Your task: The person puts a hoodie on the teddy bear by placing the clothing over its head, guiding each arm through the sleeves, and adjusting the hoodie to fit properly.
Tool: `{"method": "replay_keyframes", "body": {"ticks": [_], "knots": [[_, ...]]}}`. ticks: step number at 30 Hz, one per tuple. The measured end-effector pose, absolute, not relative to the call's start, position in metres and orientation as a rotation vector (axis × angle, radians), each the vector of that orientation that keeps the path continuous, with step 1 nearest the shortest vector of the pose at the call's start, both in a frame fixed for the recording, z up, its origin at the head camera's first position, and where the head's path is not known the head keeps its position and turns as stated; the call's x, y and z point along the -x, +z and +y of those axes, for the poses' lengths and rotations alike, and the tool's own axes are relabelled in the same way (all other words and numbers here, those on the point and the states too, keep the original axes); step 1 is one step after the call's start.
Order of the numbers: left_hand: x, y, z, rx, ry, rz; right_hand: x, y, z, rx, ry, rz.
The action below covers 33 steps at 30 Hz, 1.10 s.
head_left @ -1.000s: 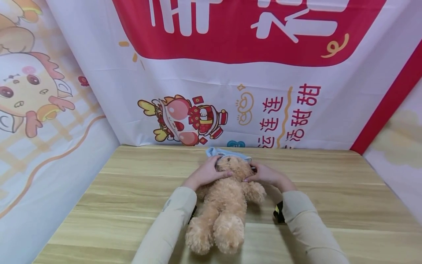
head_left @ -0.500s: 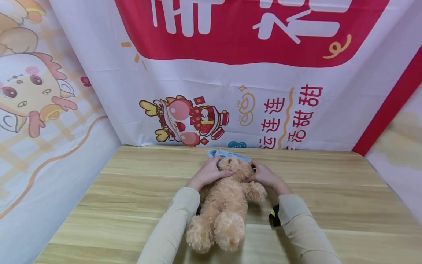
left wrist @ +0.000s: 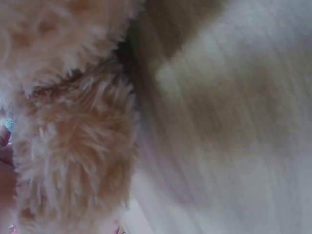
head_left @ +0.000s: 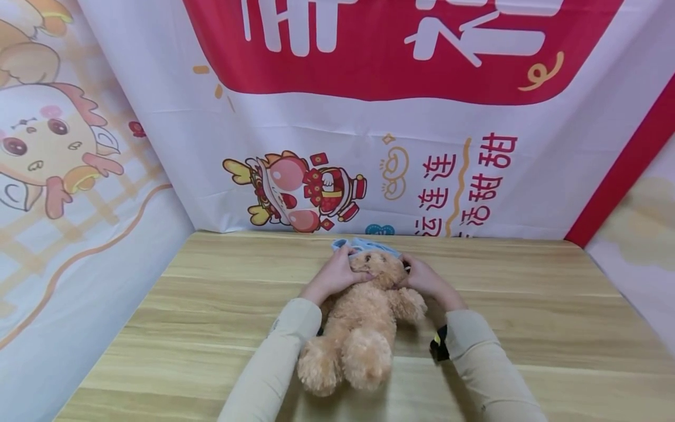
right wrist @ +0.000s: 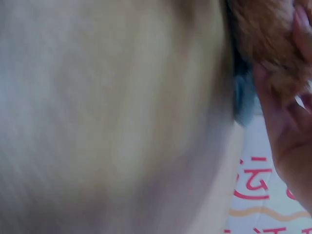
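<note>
A tan plush teddy bear (head_left: 364, 313) lies on its back on the table, feet toward the person. My left hand (head_left: 337, 276) grips one side of its head, the thumb across the lower face. On the other side of the head, my right hand (head_left: 423, 279) holds on with bent fingers. Light blue cloth (head_left: 371, 246) shows behind the top of the head, partly hidden by it. Curly fur (left wrist: 78, 151) fills the left part of the left wrist view. In the right wrist view, the right hand (right wrist: 292, 141) presses into the fur beside the blue cloth (right wrist: 245, 95).
The wood-grain table (head_left: 211, 328) runs back to a white and red printed cloth backdrop (head_left: 337, 129). Another printed cloth (head_left: 53, 234) hangs along the left side. A black strap with a yellow mark (head_left: 439, 344) hangs at the right wrist.
The bear's feet have shifted slightly away from the person. Its head has tilted a little between the hands, and the blue cloth behind it has changed shape. Both hands keep their hold.
</note>
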<state>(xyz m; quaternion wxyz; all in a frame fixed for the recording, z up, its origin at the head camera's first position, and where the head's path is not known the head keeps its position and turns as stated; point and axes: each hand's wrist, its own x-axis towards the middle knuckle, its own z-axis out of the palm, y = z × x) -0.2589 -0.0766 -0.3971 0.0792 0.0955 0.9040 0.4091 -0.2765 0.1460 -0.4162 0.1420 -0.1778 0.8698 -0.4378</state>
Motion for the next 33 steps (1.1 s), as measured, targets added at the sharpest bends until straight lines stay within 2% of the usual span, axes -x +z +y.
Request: {"method": "replay_keyframes", "body": {"ticks": [7, 19, 33], "knots": [[0.260, -0.397, -0.077, -0.255, 1.193, 2.737, 0.277, -0.404, 0.151, 0.430, -1.268, 2.291], [0.257, -0.395, -0.073, -0.251, 1.190, 2.767, 0.273, -0.404, 0.139, 0.474, -1.443, 2.394], [0.255, -0.401, -0.070, -0.357, 1.073, 2.962, 0.274, -0.423, 0.163, 0.857, -1.354, 2.415]]}}
